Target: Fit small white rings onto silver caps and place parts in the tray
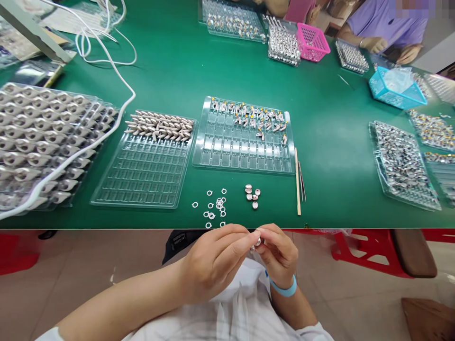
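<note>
In the head view, I hold my 2 hands together just in front of the near edge of the green surface (337, 156), above my lap. My left hand (216, 259) has its thumb and fingertips pinched on a small silvery piece (258, 241), and my right hand (280, 255), with a light-blue band (286, 287) at the wrist, is clamped on the same piece from the other side. My fingers cover much of it.

On the surface near my left hand lie scattered white rings (211, 205); beyond my fingertips is a small cluster of round metal caps (255, 205). To their right, a wooden stick (297, 189) lies just beside a pair of tweezers (302, 182). Farther back, a clear tray (220, 157) carries yellow-tipped parts (252, 123) in its upper rows. Left of it, another clear tray (138, 175) holds metal parts (161, 125) packed at its far end. A white cable (133, 94) crosses larger metal pieces (40, 122) at the far left.
</note>
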{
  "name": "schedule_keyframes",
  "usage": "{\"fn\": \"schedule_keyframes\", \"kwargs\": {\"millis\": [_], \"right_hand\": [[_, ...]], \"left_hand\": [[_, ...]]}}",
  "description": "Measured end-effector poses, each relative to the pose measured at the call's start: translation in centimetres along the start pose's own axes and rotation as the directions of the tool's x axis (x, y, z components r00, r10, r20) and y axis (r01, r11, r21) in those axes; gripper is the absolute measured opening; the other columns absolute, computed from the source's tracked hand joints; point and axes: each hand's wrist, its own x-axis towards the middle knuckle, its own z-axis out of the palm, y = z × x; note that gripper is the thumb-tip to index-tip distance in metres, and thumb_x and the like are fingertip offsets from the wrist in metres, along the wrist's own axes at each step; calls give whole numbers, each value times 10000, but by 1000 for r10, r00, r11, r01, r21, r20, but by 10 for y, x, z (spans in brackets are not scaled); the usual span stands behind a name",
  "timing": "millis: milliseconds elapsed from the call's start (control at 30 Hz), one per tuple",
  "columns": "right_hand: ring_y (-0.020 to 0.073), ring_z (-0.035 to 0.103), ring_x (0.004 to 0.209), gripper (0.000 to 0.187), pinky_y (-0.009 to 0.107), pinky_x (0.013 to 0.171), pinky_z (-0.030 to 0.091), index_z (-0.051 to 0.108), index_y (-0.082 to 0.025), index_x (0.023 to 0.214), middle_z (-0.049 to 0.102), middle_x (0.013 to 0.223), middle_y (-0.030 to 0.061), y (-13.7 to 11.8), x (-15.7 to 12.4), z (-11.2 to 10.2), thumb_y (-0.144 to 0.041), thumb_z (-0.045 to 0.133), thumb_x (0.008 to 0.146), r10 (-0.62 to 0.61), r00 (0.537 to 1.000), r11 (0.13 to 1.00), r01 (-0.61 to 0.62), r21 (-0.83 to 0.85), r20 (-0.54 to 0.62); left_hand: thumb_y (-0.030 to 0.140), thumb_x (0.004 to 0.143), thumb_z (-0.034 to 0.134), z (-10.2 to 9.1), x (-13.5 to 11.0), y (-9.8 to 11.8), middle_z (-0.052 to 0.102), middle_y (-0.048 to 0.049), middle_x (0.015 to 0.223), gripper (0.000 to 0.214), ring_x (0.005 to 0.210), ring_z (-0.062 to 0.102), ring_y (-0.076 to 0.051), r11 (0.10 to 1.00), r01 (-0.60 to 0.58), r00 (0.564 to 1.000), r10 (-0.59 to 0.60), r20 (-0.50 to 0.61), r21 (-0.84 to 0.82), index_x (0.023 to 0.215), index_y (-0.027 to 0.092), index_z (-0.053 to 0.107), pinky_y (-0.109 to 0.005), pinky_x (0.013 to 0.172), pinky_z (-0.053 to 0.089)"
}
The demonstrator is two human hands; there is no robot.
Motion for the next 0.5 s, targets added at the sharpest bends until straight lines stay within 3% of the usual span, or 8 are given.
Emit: {"fn": "schedule_keyframes", "kwargs": {"millis": [167,500], "right_hand": [[158,618,758,275,267,598,529,630,-243,1107,657,876,53,-1,1,3,-205,603,835,27,999,999,-28,-30,-45],[164,626,772,216,280,607,532,631,-239,1042,644,866,55,-2,2,3,-188,593,835,34,999,999,-34,35,-1]], "left_hand": [[-9,816,541,-1,-1,0,716,-87,924,468,889,662,-180,1000,-11,1000,11,-24,-12,1264,104,467,-324,771,599],[-38,792,562,0,-6,-3,707,-78,906,495,894,639,-169,998,-26,999,24,-34,-54,1262,90,480,-319,781,589]]}}
